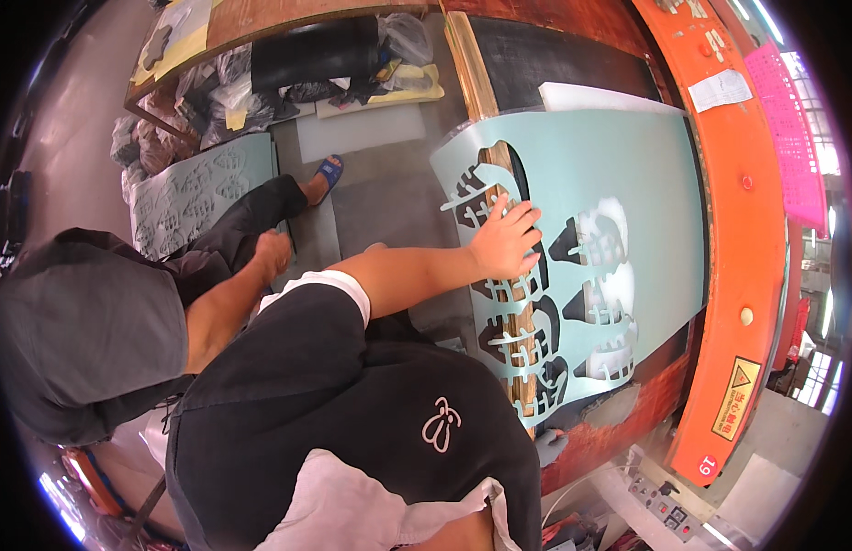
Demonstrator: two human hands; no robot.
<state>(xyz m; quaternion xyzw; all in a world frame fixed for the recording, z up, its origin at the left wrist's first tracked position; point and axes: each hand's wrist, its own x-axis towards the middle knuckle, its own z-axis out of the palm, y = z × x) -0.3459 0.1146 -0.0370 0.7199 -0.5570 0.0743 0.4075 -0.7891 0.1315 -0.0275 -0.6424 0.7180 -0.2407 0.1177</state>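
Pale-green cut-out sheet [663, 193] lies at 3 o'clock. Left hand [507, 241] rests, fingers spread, on its 9-o'clock side. Right hand's state cannot be told.

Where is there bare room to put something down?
The flat, pale green sheet is bare between its barred cutouts and the long orange beam. Grey floor shows bare between the blue open-toed slipper and that sheet. The sheet's left side is crowded: cutouts and a spread bare hand.
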